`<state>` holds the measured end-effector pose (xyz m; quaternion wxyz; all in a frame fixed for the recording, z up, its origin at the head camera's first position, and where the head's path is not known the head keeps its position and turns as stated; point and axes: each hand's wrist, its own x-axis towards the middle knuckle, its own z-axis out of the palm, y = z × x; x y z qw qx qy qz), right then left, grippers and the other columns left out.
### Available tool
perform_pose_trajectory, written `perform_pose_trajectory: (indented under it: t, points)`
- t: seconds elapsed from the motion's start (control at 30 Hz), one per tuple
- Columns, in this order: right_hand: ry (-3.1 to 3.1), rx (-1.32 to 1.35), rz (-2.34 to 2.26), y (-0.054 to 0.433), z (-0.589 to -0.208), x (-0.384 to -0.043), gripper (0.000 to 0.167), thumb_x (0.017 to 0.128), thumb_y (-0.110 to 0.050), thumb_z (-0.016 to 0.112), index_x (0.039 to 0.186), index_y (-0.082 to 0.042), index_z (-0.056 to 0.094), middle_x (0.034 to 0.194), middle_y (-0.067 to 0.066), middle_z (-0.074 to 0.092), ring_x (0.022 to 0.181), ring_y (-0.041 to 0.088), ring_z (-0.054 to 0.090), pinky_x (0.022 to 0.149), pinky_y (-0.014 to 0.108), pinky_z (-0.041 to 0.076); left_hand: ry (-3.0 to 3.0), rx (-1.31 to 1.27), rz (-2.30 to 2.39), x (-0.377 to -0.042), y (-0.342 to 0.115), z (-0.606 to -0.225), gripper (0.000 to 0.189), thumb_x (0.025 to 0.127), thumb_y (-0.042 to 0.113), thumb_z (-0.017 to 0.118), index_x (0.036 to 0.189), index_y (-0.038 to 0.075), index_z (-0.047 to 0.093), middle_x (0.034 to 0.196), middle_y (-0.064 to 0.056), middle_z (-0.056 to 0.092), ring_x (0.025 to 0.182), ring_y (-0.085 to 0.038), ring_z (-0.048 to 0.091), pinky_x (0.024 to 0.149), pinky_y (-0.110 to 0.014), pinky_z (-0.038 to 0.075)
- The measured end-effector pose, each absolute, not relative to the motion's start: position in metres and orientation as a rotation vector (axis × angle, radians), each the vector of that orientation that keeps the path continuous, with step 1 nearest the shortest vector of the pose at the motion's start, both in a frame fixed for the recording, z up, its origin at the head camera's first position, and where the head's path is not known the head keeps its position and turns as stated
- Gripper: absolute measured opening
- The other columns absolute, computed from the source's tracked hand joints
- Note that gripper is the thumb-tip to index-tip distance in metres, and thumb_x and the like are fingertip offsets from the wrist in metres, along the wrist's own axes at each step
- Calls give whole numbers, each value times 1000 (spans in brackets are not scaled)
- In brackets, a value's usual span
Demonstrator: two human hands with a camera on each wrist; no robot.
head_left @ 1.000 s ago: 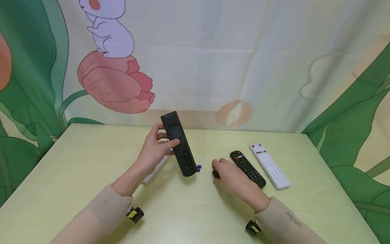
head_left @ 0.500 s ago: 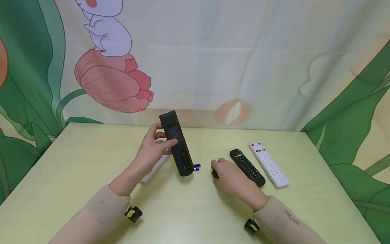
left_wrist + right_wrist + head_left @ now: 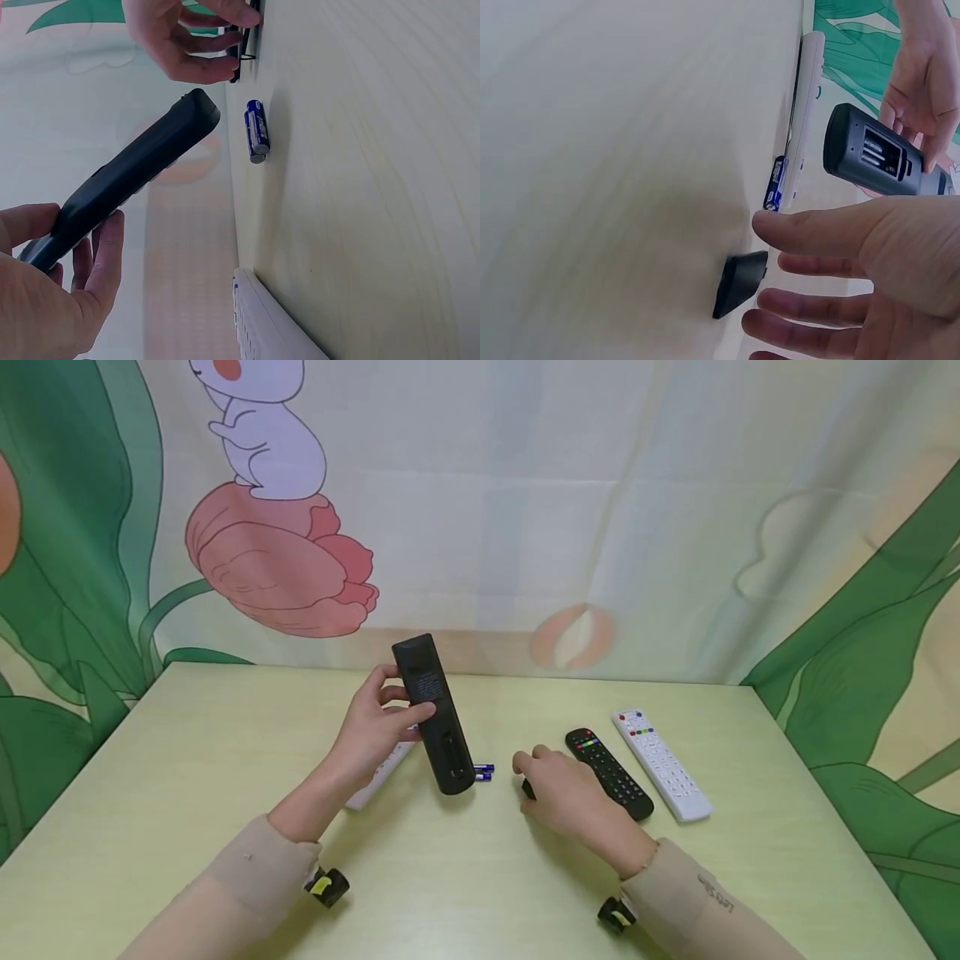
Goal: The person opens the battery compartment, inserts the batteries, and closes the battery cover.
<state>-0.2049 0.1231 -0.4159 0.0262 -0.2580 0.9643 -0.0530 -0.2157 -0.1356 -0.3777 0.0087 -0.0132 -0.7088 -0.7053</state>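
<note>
My left hand holds a black remote control raised over the table, its back towards me. The right wrist view shows its battery compartment uncovered. Low over the table on the right, my right hand has its fingers extended around a small black piece that looks like a battery cover. In the right wrist view this piece lies apart from the thumb, close to the tabletop. Two blue batteries lie on the table between the hands, partly behind the held remote in the head view.
Right of my right hand lie a second black remote, partly covered by the hand, and a white remote. Another white remote lies under my left hand. A printed curtain hangs behind the table's far edge.
My right hand has shifted slightly left and its fingers have loosened from the small black piece, which stays in place. The left hand keeps holding the remote nearly still.
</note>
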Motion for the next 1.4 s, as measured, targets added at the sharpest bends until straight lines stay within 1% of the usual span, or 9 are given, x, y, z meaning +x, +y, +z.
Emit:
perform_pose_trajectory:
  t: [0.2, 0.4, 0.57, 0.7, 0.87, 1.03, 1.1, 1.27, 1.4]
  points:
    - [3001, -846, -191, 116, -413, -207, 30, 85, -12, 82, 113, -9, 71, 101, 8, 66, 87, 28, 66, 68, 43, 57, -2255, -34, -2163, -217, -138, -378, 54, 96, 3, 71, 142, 4, 42, 118, -21, 56, 95, -23, 69, 78, -37, 62]
    - [2983, -880, -186, 107, -407, -209, 22, 91, -13, 79, 111, -9, 73, 106, 8, 69, 94, 29, 69, 74, 44, 58, -2272, -40, -2133, -217, -140, -378, 55, 97, 5, 71, 143, 5, 42, 118, -21, 56, 97, -25, 68, 78, -36, 62]
    - [2978, -898, -183, 100, -409, -213, 20, 91, -15, 79, 110, -11, 75, 106, 5, 70, 95, 27, 70, 72, 44, 59, -2279, -40, -2116, -217, -143, -376, 56, 97, 6, 70, 144, 5, 41, 119, -21, 55, 99, -27, 68, 79, -36, 62]
    - [2979, -942, -252, 96, -410, -216, 17, 91, -11, 79, 108, -11, 76, 102, 5, 69, 93, 27, 69, 71, 43, 58, -2260, -41, -2130, -217, -144, -375, 56, 98, 4, 70, 145, 5, 40, 119, -21, 54, 98, -27, 67, 79, -35, 62]
    - [2996, -987, -324, 92, -412, -218, 15, 89, -3, 78, 102, -10, 77, 95, 4, 68, 87, 26, 68, 66, 42, 57, -2244, -49, -2149, -217, -144, -375, 56, 97, 4, 70, 144, 5, 41, 119, -21, 54, 96, -26, 67, 78, -35, 62]
    - [2998, -1028, -315, 88, -414, -219, 14, 89, 1, 75, 96, -11, 77, 88, 2, 65, 78, 21, 63, 60, 40, 54, -2255, -42, -2137, -217, -144, -375, 56, 97, 4, 70, 145, 5, 41, 119, -21, 54, 98, -27, 67, 79, -35, 62]
    - [2992, -1035, -291, 87, -415, -218, 15, 89, 1, 74, 97, -12, 77, 88, 2, 64, 76, 20, 62, 58, 40, 54, -2257, -38, -2136, -217, -144, -375, 56, 97, 4, 70, 145, 5, 41, 119, -21, 54, 98, -27, 67, 79, -35, 62]
    - [2975, -1014, -231, 85, -418, -218, 15, 90, -2, 75, 102, -11, 78, 91, 4, 65, 78, 21, 64, 60, 41, 55, -2256, -32, -2135, -217, -145, -375, 56, 97, 4, 70, 145, 5, 41, 118, -20, 53, 98, -27, 67, 79, -35, 62]
    - [2973, -1022, -205, 85, -421, -219, 12, 90, -3, 76, 99, -12, 77, 88, 3, 63, 75, 21, 62, 59, 41, 54, -2261, -33, -2131, -216, -145, -375, 56, 97, 4, 70, 145, 5, 41, 118, -20, 54, 98, -27, 67, 80, -36, 62]
